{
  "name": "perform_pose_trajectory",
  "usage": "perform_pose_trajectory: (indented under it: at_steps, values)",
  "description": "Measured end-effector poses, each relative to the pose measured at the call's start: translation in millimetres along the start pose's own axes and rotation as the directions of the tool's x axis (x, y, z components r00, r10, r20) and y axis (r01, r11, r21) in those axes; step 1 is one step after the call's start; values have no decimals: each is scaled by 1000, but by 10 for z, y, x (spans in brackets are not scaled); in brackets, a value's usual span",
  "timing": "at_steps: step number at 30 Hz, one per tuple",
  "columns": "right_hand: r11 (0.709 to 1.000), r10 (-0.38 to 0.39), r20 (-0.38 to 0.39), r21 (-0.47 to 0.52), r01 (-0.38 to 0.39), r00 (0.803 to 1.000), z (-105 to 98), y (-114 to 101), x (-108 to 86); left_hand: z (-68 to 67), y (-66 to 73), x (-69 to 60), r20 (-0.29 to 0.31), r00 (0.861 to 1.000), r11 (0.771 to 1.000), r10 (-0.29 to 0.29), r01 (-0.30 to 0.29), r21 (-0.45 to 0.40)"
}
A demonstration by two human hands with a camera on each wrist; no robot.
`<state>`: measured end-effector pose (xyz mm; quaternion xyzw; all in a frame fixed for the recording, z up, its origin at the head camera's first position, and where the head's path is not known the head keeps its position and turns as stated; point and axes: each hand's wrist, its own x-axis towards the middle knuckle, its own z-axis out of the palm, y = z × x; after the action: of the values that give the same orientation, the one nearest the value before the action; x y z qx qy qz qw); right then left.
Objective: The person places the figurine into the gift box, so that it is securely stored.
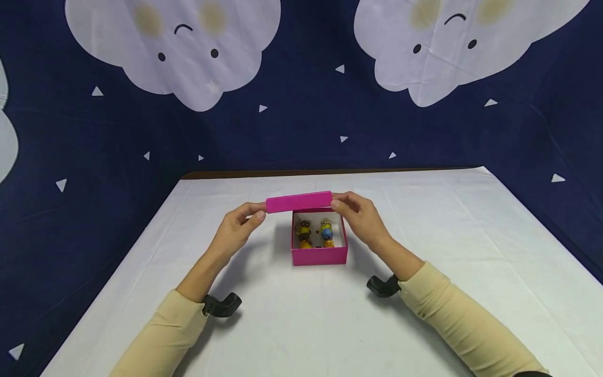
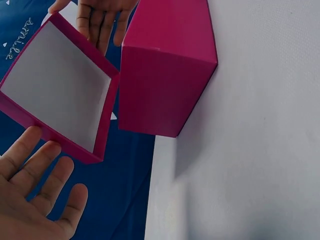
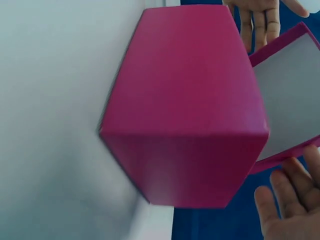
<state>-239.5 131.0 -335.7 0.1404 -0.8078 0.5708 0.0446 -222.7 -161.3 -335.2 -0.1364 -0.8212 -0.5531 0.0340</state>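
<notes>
Both hands hold a pink box lid (image 1: 299, 201) above the far side of an open pink box (image 1: 319, 256). At the lid's left end, my left hand (image 1: 237, 225) grips with thumb and fingers; its lower fingers spread away from the rim in the left wrist view. My right hand (image 1: 360, 214) grips the opposite end, thumb at the near corner. The lid's white inside (image 2: 60, 85) shows in the left wrist view. Within the box stand small yellow figures, among them a dark-clad one (image 1: 304, 230) and a blue-clad one (image 1: 326, 230); their lower parts are partly hidden.
The box stands on a table with a white cloth (image 1: 320, 324). Behind the table's brown far edge (image 1: 282, 174) hangs a dark blue curtain (image 1: 301, 125) with clouds and triangles. Black wrist mounts (image 1: 222, 305) sit at both sleeve cuffs.
</notes>
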Motion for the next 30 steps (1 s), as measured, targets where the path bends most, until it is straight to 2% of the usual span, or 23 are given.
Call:
perform_pose_trajectory:
  at_steps: [7,16,19,24,27,30]
  values:
    - [997,-67,110,44,63,992,-115,96,-57,62,-15,4,45,998,997,-32,35,-62]
    - [989,-148,197,27,146,969,-255,222,-117,129,-81,1,136,989,998,-63,66,-19]
    - [987,-160,211,8,161,964,-286,259,-132,157,-104,-3,157,986,998,-59,60,1]
    - [983,-144,227,-81,166,963,-319,294,-172,202,-131,0,180,983,999,-43,42,12]
    - [976,-135,232,-134,169,963,-330,303,-204,225,-71,-21,196,979,999,-52,48,25]
    - [973,-118,233,-165,159,965,-339,312,-238,239,76,-82,212,975,997,-65,57,42]
